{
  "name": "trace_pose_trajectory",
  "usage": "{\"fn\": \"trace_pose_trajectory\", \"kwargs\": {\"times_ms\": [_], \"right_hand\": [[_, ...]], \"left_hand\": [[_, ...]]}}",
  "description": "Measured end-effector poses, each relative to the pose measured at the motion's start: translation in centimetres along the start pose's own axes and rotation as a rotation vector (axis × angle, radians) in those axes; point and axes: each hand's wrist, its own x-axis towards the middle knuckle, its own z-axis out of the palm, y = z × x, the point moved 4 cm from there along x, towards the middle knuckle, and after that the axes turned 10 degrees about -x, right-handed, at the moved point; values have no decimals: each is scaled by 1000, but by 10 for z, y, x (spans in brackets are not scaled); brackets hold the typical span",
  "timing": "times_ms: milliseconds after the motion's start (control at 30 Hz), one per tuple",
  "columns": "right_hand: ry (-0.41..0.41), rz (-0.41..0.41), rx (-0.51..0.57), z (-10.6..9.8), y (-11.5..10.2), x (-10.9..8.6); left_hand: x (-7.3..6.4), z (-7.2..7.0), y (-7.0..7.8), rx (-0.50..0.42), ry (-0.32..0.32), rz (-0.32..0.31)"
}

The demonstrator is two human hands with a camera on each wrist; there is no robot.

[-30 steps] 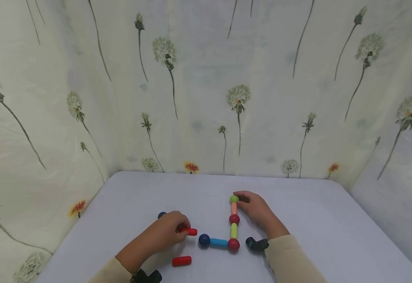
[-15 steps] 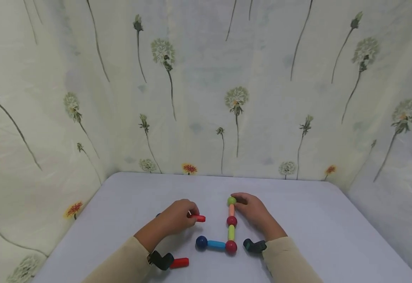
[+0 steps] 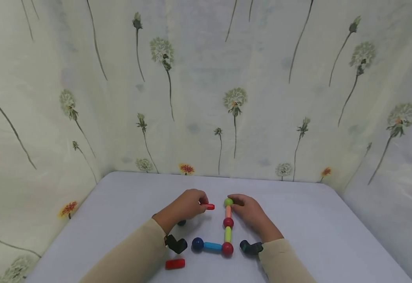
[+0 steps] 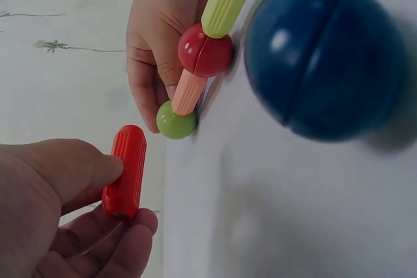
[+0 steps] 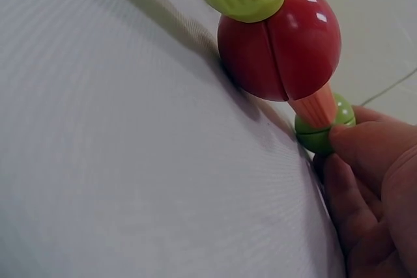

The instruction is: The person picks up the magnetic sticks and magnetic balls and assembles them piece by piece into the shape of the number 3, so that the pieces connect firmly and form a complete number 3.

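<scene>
My left hand (image 3: 189,204) pinches a ribbed red rod (image 4: 125,172) between thumb and fingers, raised off the table and left of a green ball (image 3: 228,202). That ball is the far end of an L-shaped chain, and my right hand (image 3: 251,214) holds it between thumb and fingers. From it the chain runs through a peach rod (image 3: 228,212), a red ball (image 3: 228,223), a yellow-green rod (image 3: 227,235) and a second red ball (image 3: 227,249). There it turns left along a light blue rod (image 3: 213,246) to a dark blue ball (image 3: 197,244).
Another red rod (image 3: 175,263) lies on the white table (image 3: 290,220) near the front. A dark ball (image 3: 181,223) is partly hidden behind the left forearm. A curtain with a dandelion print (image 3: 191,78) hangs at the back and sides.
My left hand has carried the red rod forward and to the right, closer to the green ball. The right hand keeps its hold on that ball, and the chain keeps its shape.
</scene>
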Motion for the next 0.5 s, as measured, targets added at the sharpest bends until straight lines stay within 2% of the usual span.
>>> {"fn": "trace_pose_trajectory", "kwargs": {"times_ms": [300,500], "right_hand": [[-6,12,-1,0,-2,-5],[1,-3,-9,-2,-4,-7]], "left_hand": [[19,9,5,5,-3,-33],[26,12,12,62,11,-36]]}}
